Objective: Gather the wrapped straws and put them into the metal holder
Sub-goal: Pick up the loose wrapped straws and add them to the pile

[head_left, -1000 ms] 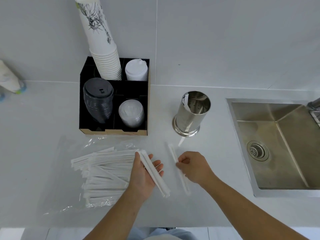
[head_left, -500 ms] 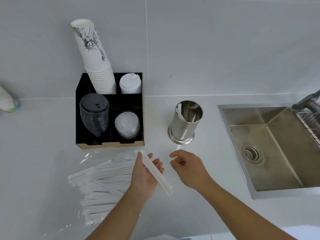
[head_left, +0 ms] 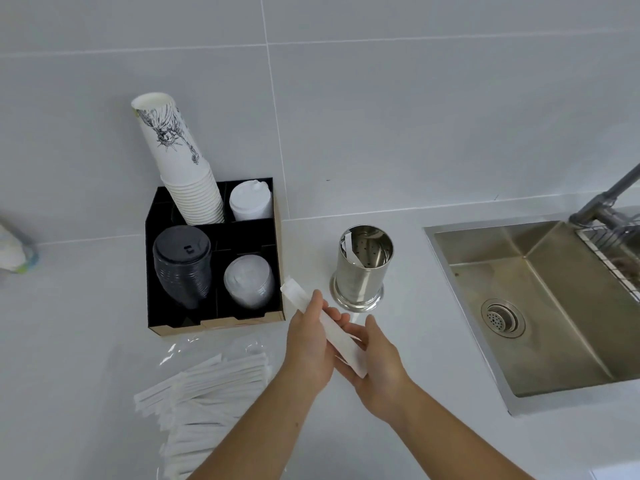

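A small bundle of white wrapped straws lies slanted across both hands, its upper end pointing up-left toward the black organiser. My left hand grips the bundle's upper part. My right hand cups the lower end from the right. Just above the hands stands the shiny metal holder, upright on the counter, with one wrapped straw leaning inside it. A large pile of wrapped straws rests on clear plastic at the lower left.
A black organiser with paper cups and lids stands left of the holder. A steel sink with a tap lies to the right. The tiled wall rises behind the white counter.
My right hand, which picked a loose straw off the counter, has come to the bundle held by my left hand. Both hands moved up toward the holder. The camera tilted upward.
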`<state>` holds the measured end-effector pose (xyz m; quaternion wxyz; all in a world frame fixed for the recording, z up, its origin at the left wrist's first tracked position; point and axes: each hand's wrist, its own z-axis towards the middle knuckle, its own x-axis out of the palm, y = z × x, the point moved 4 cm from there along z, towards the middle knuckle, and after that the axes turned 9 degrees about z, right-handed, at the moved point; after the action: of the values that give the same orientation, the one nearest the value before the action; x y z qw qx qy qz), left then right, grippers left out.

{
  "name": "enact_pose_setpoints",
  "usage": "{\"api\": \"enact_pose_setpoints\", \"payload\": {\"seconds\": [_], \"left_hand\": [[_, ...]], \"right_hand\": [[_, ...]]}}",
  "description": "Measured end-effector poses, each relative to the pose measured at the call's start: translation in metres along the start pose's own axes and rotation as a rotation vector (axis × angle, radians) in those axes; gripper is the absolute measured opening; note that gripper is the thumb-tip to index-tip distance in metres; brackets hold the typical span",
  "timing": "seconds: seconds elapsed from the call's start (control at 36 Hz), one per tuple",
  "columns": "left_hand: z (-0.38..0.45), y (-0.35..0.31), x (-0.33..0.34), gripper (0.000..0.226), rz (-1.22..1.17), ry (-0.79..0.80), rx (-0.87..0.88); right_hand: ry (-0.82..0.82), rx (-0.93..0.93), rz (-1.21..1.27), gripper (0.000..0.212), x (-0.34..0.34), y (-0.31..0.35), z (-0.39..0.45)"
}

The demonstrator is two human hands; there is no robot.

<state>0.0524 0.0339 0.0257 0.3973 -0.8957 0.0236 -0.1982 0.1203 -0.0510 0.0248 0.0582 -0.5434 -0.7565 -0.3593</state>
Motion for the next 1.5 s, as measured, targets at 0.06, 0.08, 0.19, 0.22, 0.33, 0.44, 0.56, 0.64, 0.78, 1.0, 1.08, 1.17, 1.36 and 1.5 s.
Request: {"api": "enact_pose_setpoints", "payload": {"seconds": [0.06,0.08,0.19,0.22,0.33,0.44,0.56,0.64,0.78,1.0,1.08,1.17,1.36,1.5], "left_hand": [[-0.001,-0.007,0.003,0.025,0.098,-0.006,0.075],[-0.001,-0.011,0.005,0.026,0.156,-0.006,0.116],[-0.001,-0.030,0.014,0.045,0.360,-0.042,0.255],[-0.002,-0.035,0.018,0.044,0.388,-0.053,0.282],[0.000,-0.052,0.031,0.033,0.471,-0.049,0.378],[0.003,-0.067,0.043,0.037,0.508,-0.026,0.451],[0.006,-0.080,0.056,0.038,0.518,-0.001,0.496],[0.010,-0.089,0.065,0.037,0.580,0.016,0.502],[0.016,-0.109,0.079,0.045,0.684,0.051,0.519],[0.029,-0.141,0.090,0.029,0.712,0.175,0.461],[0.032,-0.158,0.090,0.017,0.705,0.258,0.507],[0.034,-0.174,0.087,0.006,0.693,0.262,0.570],[0.038,-0.189,0.087,0.015,0.850,0.258,0.658],[0.041,-0.186,0.093,0.009,0.989,0.252,0.731]], "right_hand": [[0.040,-0.014,-0.043,0.052,0.000,0.008,0.001],[0.058,-0.019,-0.070,0.051,-0.001,0.013,0.001],[0.195,-0.049,-0.235,0.026,0.003,0.035,-0.002],[0.236,-0.081,-0.294,0.021,0.005,0.042,-0.004],[0.306,-0.252,-0.441,0.019,0.015,0.068,-0.011],[0.315,-0.448,-0.541,0.017,0.025,0.092,-0.016],[0.340,-0.627,-0.729,0.025,0.036,0.107,-0.018],[0.317,-0.770,-0.912,0.022,0.042,0.119,-0.014],[0.394,-0.803,-0.966,0.026,0.051,0.137,-0.008],[0.454,-0.907,-1.140,0.015,0.063,0.163,0.005],[0.462,-0.910,-1.175,0.021,0.062,0.170,0.012],[0.443,-0.921,-1.216,0.024,0.062,0.173,0.021],[0.410,-0.941,-1.322,0.024,0.070,0.174,0.037],[0.390,-0.916,-1.409,0.022,0.077,0.177,0.047]]}}
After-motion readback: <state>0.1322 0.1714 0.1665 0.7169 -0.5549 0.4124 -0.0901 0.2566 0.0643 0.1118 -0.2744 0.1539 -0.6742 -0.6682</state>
